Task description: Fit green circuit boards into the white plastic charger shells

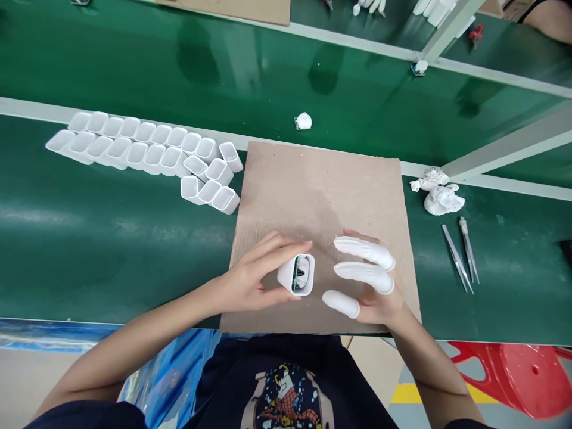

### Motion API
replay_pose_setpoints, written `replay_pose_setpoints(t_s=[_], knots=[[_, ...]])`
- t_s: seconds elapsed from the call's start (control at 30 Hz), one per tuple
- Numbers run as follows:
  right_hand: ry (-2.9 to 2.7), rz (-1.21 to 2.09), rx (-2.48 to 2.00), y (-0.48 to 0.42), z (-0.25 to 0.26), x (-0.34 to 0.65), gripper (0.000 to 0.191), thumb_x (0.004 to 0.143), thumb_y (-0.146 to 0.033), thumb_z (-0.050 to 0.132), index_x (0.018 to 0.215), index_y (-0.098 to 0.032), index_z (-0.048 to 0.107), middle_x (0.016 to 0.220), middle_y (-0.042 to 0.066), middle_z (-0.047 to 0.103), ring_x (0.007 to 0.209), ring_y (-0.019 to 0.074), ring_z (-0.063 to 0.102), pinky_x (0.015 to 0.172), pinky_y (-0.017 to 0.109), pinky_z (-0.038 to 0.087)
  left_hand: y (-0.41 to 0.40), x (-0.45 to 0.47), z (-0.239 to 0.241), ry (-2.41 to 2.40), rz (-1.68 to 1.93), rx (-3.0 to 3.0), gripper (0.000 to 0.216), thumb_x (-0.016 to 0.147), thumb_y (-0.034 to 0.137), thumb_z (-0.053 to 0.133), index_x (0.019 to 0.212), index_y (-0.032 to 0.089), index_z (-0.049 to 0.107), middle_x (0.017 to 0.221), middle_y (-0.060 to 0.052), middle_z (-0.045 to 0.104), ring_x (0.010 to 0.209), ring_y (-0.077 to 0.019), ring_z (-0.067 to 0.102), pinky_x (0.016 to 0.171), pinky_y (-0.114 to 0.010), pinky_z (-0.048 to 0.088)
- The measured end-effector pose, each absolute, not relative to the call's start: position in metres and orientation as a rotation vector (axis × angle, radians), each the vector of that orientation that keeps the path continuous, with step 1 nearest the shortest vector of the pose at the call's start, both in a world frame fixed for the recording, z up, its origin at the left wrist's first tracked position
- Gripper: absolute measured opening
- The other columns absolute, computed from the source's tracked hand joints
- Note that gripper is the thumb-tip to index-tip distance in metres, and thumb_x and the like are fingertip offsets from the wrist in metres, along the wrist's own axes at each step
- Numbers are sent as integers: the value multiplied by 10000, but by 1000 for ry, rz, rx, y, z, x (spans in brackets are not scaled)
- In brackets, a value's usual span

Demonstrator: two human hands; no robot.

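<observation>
My left hand (254, 275) grips a small white plastic housing (297, 275) over a brown cardboard sheet (313, 190); its open end faces me and shows a green board and dark parts inside. My right hand (364, 280) hovers just right of the housing with fingers spread, holding nothing. Three of its fingers wear white finger cots. The two hands are a few centimetres apart.
Several empty white housings (147, 152) lie in rows on the green belt at the left. Two metal tweezers (462, 256) and crumpled white wipes (440, 193) lie to the right. A small white part (304, 121) sits beyond the cardboard. Another person's arm (547, 18) shows at top right.
</observation>
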State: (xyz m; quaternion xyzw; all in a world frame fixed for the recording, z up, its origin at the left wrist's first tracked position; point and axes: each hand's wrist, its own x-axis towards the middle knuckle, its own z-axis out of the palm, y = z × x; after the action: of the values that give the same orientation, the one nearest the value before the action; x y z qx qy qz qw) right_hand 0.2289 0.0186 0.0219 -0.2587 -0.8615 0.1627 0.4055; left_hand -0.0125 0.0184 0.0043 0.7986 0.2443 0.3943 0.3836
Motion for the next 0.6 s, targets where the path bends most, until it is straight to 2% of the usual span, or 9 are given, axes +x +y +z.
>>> replay_pose_setpoints(t_s=[0.1, 0.27, 0.6], knots=[[-2212, 342, -666, 18, 21, 232, 357, 840, -190, 730, 1152, -216, 559, 1271, 99, 550, 1209, 252, 564, 1065, 508, 499, 19, -15, 5, 601, 1011, 2029, 708, 915, 407, 636, 1525, 252, 311, 1167, -132, 588, 1021, -243, 549, 878, -399, 505], [-2228, 329, -653, 16, 15, 231, 306, 831, -159, 740, 1092, -200, 585, 1250, 91, 555, 1176, 250, 576, 1060, 513, 502, 18, -13, 5, 543, 949, 2002, 697, 939, 462, 575, 1537, 253, 284, 1137, -123, 568, 1008, -231, 531, 874, -380, 496], [-2169, 319, -665, 18, 18, 228, 300, 862, -194, 697, 1146, -211, 603, 1180, 100, 622, 1128, 265, 606, 967, 521, 545, 17, -11, 2, 595, 867, 2014, 716, 924, 448, 604, 1535, 274, 273, 1115, -114, 586, 989, -237, 536, 860, -388, 500]])
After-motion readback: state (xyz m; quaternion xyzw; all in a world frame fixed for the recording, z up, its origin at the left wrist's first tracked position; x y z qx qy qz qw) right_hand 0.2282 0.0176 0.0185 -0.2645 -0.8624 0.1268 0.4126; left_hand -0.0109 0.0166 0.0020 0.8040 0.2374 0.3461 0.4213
